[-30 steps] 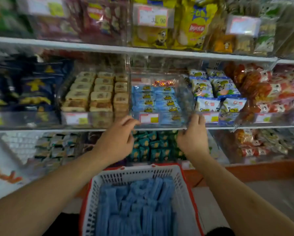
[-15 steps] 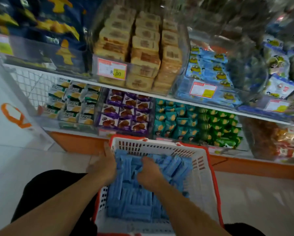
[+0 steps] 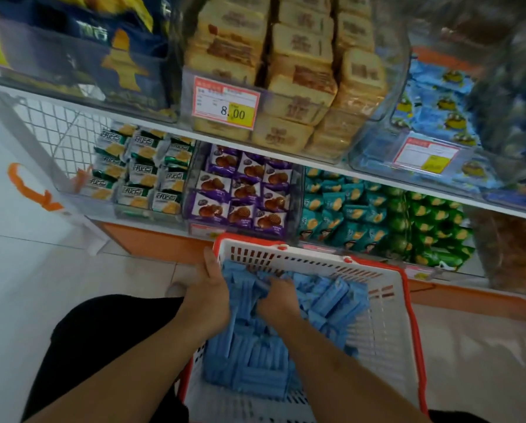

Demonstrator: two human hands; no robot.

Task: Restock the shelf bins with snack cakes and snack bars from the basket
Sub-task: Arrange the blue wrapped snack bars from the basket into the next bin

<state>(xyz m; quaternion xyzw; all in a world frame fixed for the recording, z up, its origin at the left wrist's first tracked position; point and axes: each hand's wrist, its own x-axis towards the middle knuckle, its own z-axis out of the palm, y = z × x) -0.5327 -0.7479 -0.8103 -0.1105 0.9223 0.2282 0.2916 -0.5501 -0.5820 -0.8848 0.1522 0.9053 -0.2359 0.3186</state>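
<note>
Both hands are down in the white basket with the red rim, which sits on the floor right in front of the shelf, and the blue snack bars fill its near and left part in a loose heap. The left hand lies at the basket's left edge, thumb up along the rim corner and fingers tucked in against the side of the pile; whether they are closed round any bars cannot be told, since the pile hides them. The right hand is buried in the middle of the heap with its fingers curled down into the wrappers, apparently gathering a bunch. The bars lie mostly with their long axis running away from the person toward the shelf, roughly in line with the forearms, so the 2 hands close on them from either side, across their width. The clear bin of blue packets that looks like their match stands on the upper shelf, up and to the right of the basket, beside the bin of tan cakes. The right hand is the nearer one to it, so the lift likely runs up and rightward, clearing the shelf edge that overhangs the basket's far rim.
</note>
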